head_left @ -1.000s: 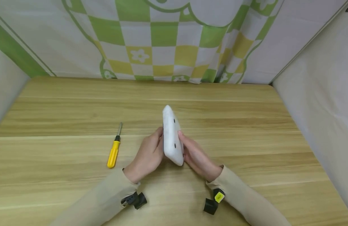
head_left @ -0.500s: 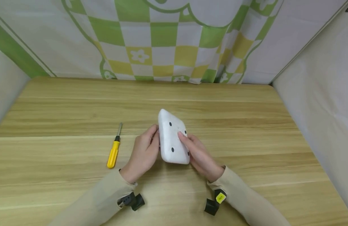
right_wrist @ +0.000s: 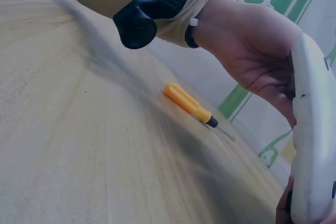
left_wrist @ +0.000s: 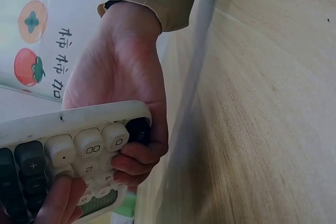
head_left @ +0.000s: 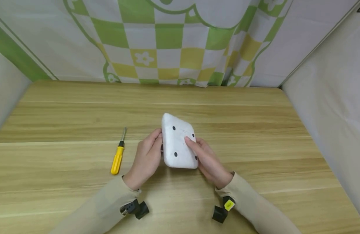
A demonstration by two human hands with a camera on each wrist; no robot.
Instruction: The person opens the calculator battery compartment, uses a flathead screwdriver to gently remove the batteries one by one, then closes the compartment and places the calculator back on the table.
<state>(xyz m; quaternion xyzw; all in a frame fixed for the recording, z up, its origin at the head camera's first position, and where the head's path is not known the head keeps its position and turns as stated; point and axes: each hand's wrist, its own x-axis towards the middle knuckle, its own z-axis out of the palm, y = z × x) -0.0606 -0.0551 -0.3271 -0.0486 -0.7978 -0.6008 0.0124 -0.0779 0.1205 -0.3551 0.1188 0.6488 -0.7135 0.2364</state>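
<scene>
A white calculator point(head_left: 174, 141) stands tilted on edge between the hands, its back with dark round feet facing the head view. My right hand point(head_left: 210, 159) grips it, thumb flat on the back and fingers point(left_wrist: 134, 163) curled over the keyed side. In the left wrist view, round white and dark green keys show, along with part of a greenish display point(left_wrist: 100, 203). My left hand point(head_left: 145, 156) is at the keyed side, fingertips point(left_wrist: 65, 192) over the keys near the decimal point; the calculator hides them from the head view.
A yellow-handled screwdriver point(head_left: 117, 156) lies on the wooden table point(head_left: 66, 117), left of the left hand. Behind the table hangs a green, yellow and white checked cloth point(head_left: 168, 39). Pale fabric walls point(head_left: 332, 87) stand at the sides. Each wrist carries a small black camera point(head_left: 219, 213).
The calculator has turned from nearly edge-on so that more of its back shows in the head view. The left hand has shifted slightly left; the right thumb now lies further across the back.
</scene>
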